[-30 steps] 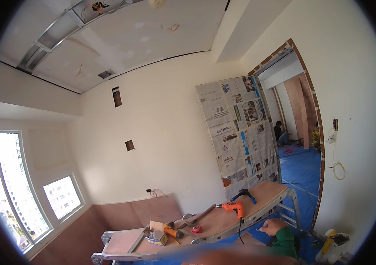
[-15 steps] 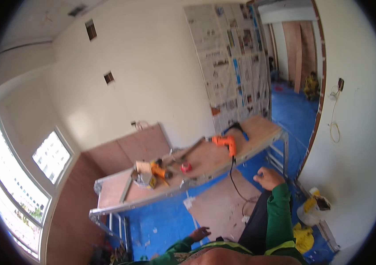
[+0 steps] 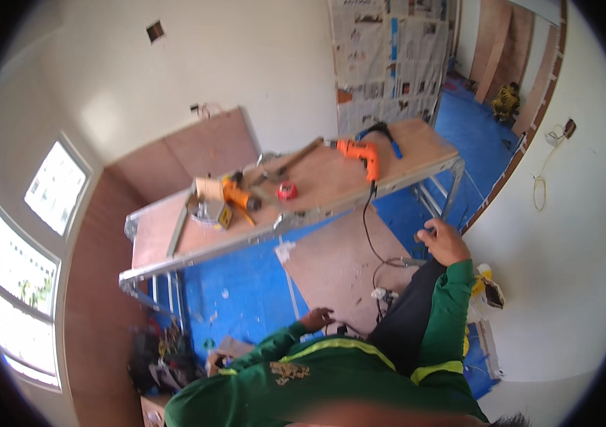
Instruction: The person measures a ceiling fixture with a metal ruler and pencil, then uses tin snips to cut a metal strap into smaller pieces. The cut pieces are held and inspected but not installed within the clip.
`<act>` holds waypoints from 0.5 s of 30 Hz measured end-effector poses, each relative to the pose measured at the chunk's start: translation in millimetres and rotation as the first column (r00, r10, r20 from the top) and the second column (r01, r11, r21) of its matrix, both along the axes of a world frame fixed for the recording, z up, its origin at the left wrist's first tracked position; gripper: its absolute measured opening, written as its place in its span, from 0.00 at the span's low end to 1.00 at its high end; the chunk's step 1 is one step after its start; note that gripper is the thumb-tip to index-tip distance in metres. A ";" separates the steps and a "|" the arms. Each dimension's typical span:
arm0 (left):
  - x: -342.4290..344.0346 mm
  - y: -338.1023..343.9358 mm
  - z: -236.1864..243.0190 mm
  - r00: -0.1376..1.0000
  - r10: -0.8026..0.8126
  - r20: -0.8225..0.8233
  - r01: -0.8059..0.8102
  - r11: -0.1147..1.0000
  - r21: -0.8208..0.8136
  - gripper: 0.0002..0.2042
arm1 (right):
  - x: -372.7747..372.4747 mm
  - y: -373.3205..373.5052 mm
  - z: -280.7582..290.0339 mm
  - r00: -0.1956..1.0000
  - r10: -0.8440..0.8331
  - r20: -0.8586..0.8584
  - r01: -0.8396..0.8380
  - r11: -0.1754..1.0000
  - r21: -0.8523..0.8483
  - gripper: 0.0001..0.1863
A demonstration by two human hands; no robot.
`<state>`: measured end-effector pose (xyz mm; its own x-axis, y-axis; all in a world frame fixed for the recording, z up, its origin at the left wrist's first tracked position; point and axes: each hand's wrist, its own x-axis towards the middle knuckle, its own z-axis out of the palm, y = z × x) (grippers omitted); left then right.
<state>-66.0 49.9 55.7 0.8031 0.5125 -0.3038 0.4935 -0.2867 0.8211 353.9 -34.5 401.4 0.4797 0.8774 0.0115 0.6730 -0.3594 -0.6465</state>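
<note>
Drill (image 3: pixel 362 152), orange, black-corded, chuck (image 3: pixel 330 144) apparently grey

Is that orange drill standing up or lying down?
Lying down: the orange drill is on its side, body and handle stretched across the wooden platform, black cord hanging over the edge.

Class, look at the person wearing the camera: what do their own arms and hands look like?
The left sleeve and right sleeve are long and green. The right one carries a bright yellow-green band. The left hand and right hand wear no gloves.
</note>
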 end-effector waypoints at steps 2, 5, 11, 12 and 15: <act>4.6 -0.8 2.3 1.000 0.004 0.016 -0.004 1.000 0.010 0.27 | -0.2 2.1 0.4 1.000 -0.026 -0.004 0.026 0.999 -0.022 0.24; 5.3 -4.6 16.4 1.000 0.022 0.004 -0.022 0.999 0.048 0.27 | -4.4 2.2 6.7 0.999 -0.031 -0.005 0.031 0.998 -0.054 0.24; -7.7 -17.0 27.3 0.993 0.115 -0.007 -0.115 0.992 -0.047 0.27 | -10.9 -5.1 19.4 1.000 -0.003 0.026 0.005 0.998 -0.070 0.20; -10.4 -19.4 25.6 0.991 0.131 -0.035 -0.133 0.989 -0.066 0.27 | -11.5 -6.7 20.7 1.000 -0.018 0.014 0.019 0.997 -0.074 0.21; -19.5 -26.8 21.5 0.993 0.110 -0.029 -0.112 0.992 -0.064 0.27 | -14.4 -11.8 25.1 0.999 -0.043 -0.014 0.041 0.995 -0.089 0.21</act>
<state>-85.4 23.2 77.2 0.7340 0.5767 -0.3588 0.5401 -0.1754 0.8231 339.5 -46.4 426.5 0.5158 0.8536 -0.0735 0.6457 -0.4437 -0.6214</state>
